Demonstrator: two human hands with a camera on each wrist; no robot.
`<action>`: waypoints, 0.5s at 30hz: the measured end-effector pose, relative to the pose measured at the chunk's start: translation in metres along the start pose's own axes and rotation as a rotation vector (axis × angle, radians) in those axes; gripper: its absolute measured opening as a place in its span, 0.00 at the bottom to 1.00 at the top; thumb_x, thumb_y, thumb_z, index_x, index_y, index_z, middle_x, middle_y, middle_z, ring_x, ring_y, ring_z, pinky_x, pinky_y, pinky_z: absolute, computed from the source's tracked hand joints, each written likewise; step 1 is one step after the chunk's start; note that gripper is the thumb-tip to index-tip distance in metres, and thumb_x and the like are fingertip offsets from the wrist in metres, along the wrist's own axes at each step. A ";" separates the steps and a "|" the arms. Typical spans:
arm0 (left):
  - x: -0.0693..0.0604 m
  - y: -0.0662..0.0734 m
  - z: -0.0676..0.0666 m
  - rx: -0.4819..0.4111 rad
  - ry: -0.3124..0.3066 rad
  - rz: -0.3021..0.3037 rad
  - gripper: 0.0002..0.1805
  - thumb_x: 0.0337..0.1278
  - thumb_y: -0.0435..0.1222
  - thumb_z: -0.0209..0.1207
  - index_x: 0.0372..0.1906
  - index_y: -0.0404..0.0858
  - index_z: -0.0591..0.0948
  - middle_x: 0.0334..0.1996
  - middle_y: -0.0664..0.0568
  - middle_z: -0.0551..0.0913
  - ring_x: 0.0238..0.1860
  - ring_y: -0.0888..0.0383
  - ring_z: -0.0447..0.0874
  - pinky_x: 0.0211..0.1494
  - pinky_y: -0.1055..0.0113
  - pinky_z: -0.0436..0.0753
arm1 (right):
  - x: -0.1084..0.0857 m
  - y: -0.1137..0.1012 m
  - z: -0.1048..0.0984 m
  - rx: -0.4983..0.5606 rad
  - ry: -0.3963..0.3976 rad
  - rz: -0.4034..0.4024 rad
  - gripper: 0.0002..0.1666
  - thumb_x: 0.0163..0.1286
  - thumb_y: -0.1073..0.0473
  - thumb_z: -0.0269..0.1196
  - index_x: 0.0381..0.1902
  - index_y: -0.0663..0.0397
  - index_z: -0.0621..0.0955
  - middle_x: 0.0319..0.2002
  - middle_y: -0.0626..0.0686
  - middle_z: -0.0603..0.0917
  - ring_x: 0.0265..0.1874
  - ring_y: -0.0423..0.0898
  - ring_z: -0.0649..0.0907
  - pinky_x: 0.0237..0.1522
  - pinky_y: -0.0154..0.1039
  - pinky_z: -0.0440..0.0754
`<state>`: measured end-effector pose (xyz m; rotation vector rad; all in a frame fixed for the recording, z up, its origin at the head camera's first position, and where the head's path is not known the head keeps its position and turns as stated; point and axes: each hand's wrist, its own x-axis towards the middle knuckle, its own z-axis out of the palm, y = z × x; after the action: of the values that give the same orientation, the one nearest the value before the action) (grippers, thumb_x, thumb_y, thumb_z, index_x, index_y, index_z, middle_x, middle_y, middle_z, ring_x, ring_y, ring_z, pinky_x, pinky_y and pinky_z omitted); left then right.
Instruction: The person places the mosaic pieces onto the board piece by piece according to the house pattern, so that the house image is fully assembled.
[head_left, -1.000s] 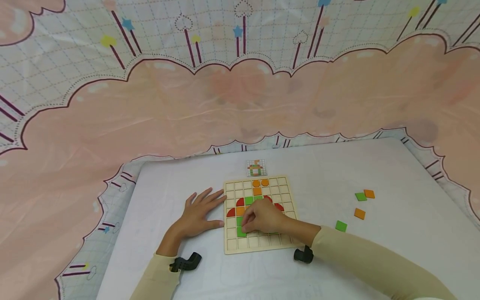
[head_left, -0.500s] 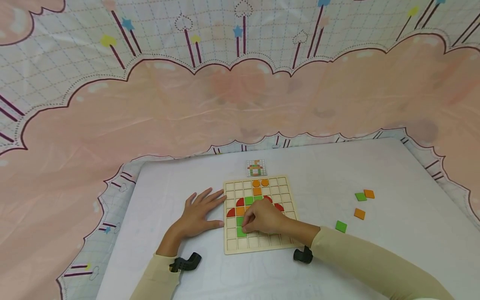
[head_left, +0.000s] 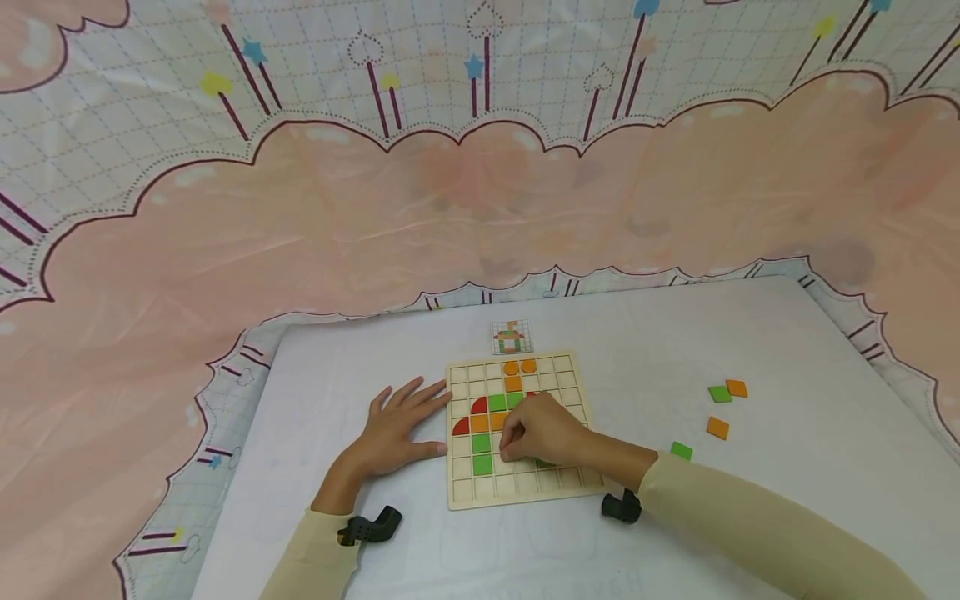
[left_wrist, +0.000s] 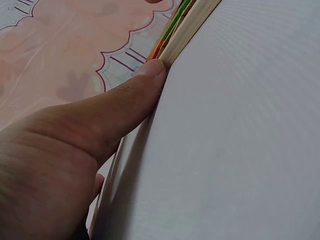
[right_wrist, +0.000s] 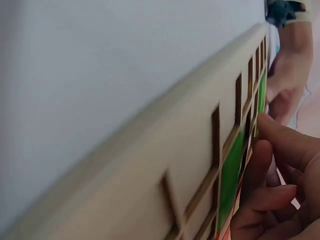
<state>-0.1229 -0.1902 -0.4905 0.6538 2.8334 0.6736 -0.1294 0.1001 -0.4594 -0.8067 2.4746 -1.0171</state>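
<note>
My left hand (head_left: pixel 401 433) lies spread on the table, fingertips and thumb at the left edge of a wooden grid board (head_left: pixel 459 492). In the left wrist view, the thumb (left_wrist: pixel 125 102) touches the board's side. My right hand (head_left: pixel 546 429) hovers low over the middle of the board, fingers loosely bent, no tile visible between them. Left of it sit a green square tile (head_left: pixel 481 443) and another green tile (head_left: pixel 482 464) in one column. Above lie orange squares (head_left: pixel 480 423), red quarter-circles (head_left: pixel 478 406) and orange round pieces (head_left: pixel 511 367). The right hand hides part of the pattern.
A small pattern card (head_left: pixel 511 337) lies behind the board. To the right are loose tiles: a green tile (head_left: pixel 720 393) touching an orange tile (head_left: pixel 737 388), an orange tile (head_left: pixel 717 427) and a green tile (head_left: pixel 681 451) near the right sleeve.
My right hand has moved a little to the right, off the lower green tile, which stays in its cell. The left hand has not moved.
</note>
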 end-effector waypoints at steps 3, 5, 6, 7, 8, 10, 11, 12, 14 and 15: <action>0.000 -0.001 0.001 0.007 -0.001 0.000 0.47 0.54 0.59 0.69 0.79 0.55 0.65 0.81 0.58 0.59 0.84 0.45 0.44 0.78 0.33 0.37 | -0.004 0.009 -0.011 0.008 0.005 0.011 0.08 0.58 0.58 0.78 0.23 0.41 0.89 0.21 0.35 0.84 0.27 0.36 0.80 0.28 0.30 0.78; 0.000 -0.001 0.001 0.005 -0.002 0.001 0.47 0.54 0.59 0.69 0.79 0.55 0.65 0.81 0.58 0.58 0.84 0.45 0.44 0.78 0.33 0.37 | -0.007 0.016 -0.021 0.007 0.012 0.015 0.08 0.57 0.57 0.78 0.23 0.40 0.89 0.21 0.36 0.84 0.27 0.37 0.80 0.29 0.30 0.79; 0.000 -0.001 0.001 0.005 -0.002 0.002 0.47 0.54 0.59 0.69 0.79 0.55 0.65 0.81 0.58 0.58 0.84 0.45 0.44 0.78 0.33 0.37 | -0.008 0.020 -0.027 0.004 0.014 0.019 0.08 0.57 0.57 0.78 0.23 0.40 0.89 0.22 0.35 0.84 0.28 0.37 0.80 0.30 0.30 0.79; 0.000 -0.001 0.001 0.005 -0.003 0.002 0.47 0.54 0.59 0.69 0.79 0.55 0.65 0.81 0.58 0.58 0.84 0.45 0.44 0.78 0.33 0.37 | -0.010 0.022 -0.034 0.003 0.014 0.029 0.08 0.58 0.56 0.78 0.24 0.39 0.89 0.22 0.36 0.84 0.29 0.38 0.80 0.30 0.30 0.78; -0.001 -0.001 0.000 0.005 -0.004 0.001 0.47 0.54 0.59 0.69 0.79 0.55 0.65 0.81 0.58 0.58 0.84 0.45 0.44 0.78 0.33 0.37 | -0.012 0.026 -0.041 0.005 0.015 0.030 0.07 0.58 0.57 0.78 0.24 0.40 0.89 0.23 0.36 0.85 0.29 0.39 0.79 0.30 0.30 0.79; 0.000 -0.001 0.000 0.004 -0.006 -0.001 0.47 0.54 0.59 0.69 0.79 0.55 0.65 0.81 0.58 0.58 0.84 0.45 0.43 0.78 0.33 0.36 | -0.018 0.033 -0.056 0.001 0.018 0.047 0.06 0.59 0.56 0.77 0.25 0.40 0.90 0.25 0.37 0.86 0.30 0.40 0.80 0.32 0.31 0.79; 0.000 -0.001 0.000 0.005 -0.006 -0.002 0.47 0.54 0.59 0.69 0.79 0.55 0.65 0.81 0.58 0.58 0.84 0.45 0.43 0.79 0.33 0.36 | -0.020 0.037 -0.064 0.002 0.016 0.054 0.05 0.59 0.56 0.77 0.26 0.41 0.90 0.25 0.38 0.86 0.30 0.40 0.80 0.32 0.31 0.79; 0.000 -0.001 0.001 0.010 -0.002 0.001 0.47 0.54 0.59 0.69 0.79 0.55 0.65 0.81 0.58 0.59 0.84 0.45 0.44 0.78 0.33 0.37 | -0.023 0.042 -0.072 0.000 0.015 0.058 0.04 0.59 0.57 0.77 0.27 0.41 0.91 0.26 0.38 0.87 0.30 0.40 0.80 0.33 0.32 0.80; 0.000 -0.001 0.001 0.011 -0.003 -0.001 0.47 0.54 0.59 0.69 0.79 0.55 0.65 0.81 0.58 0.58 0.84 0.45 0.44 0.78 0.33 0.37 | -0.031 0.052 -0.090 -0.012 0.018 0.058 0.02 0.60 0.57 0.77 0.30 0.43 0.91 0.28 0.39 0.88 0.31 0.41 0.81 0.34 0.32 0.81; 0.000 -0.002 0.001 0.012 -0.004 -0.003 0.47 0.54 0.59 0.69 0.79 0.55 0.64 0.81 0.58 0.58 0.84 0.45 0.44 0.79 0.33 0.37 | -0.035 0.058 -0.098 -0.025 0.025 0.058 0.02 0.60 0.57 0.76 0.30 0.43 0.91 0.28 0.39 0.88 0.31 0.41 0.82 0.34 0.33 0.81</action>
<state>-0.1234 -0.1909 -0.4922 0.6526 2.8366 0.6540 -0.1735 0.2070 -0.4306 -0.7300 2.5213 -0.9831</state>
